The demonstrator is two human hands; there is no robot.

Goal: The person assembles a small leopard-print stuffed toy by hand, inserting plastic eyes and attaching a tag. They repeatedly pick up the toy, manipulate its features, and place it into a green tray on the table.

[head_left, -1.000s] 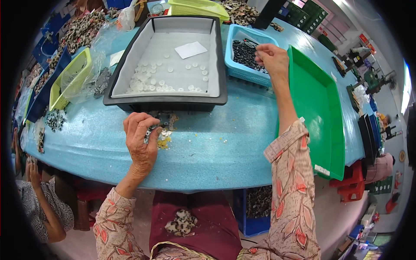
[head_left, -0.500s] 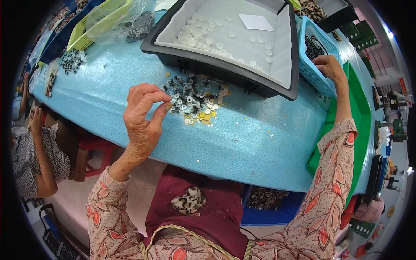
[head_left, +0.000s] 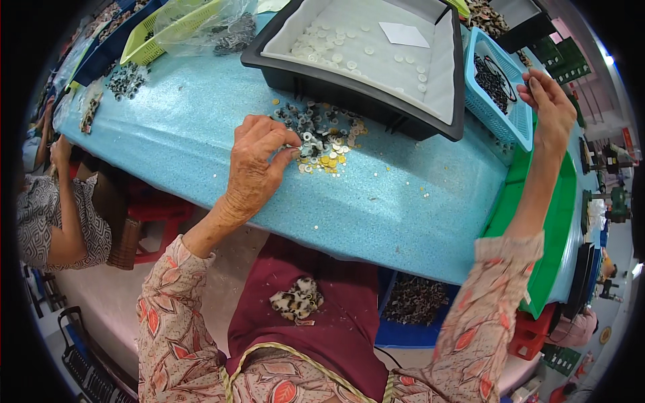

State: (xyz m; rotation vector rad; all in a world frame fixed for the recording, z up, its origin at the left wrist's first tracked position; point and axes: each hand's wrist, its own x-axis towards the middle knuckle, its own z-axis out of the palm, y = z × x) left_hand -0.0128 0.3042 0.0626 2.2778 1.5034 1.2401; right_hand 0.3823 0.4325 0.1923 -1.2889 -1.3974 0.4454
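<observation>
My left hand [head_left: 259, 160] is at the left edge of a mixed pile of small round pieces [head_left: 324, 138], black, white and yellow, on the blue tabletop. Its thumb and forefinger are pinched together; whatever may be between them is too small to make out. My right hand [head_left: 552, 113] is raised just beyond the right side of a light-blue plastic basket [head_left: 498, 115], its fingers bent in toward the thumb. A tiny dark spot shows at those fingertips, too small to name. Inside the basket lie small black pieces [head_left: 490, 84] and a thin dark loop.
Behind the pile stands a black tray [head_left: 356, 101] lined in white, with translucent round pieces and a paper slip. A green tray [head_left: 537, 228] lies at right. Patterned furry material [head_left: 297, 299] rests on my lap. Another person's arm [head_left: 67, 215] shows at left.
My right hand has lifted from the blue basket and moved right. My left hand has come rightward, keeping its pinch beside the pile. The view has shifted slightly.
</observation>
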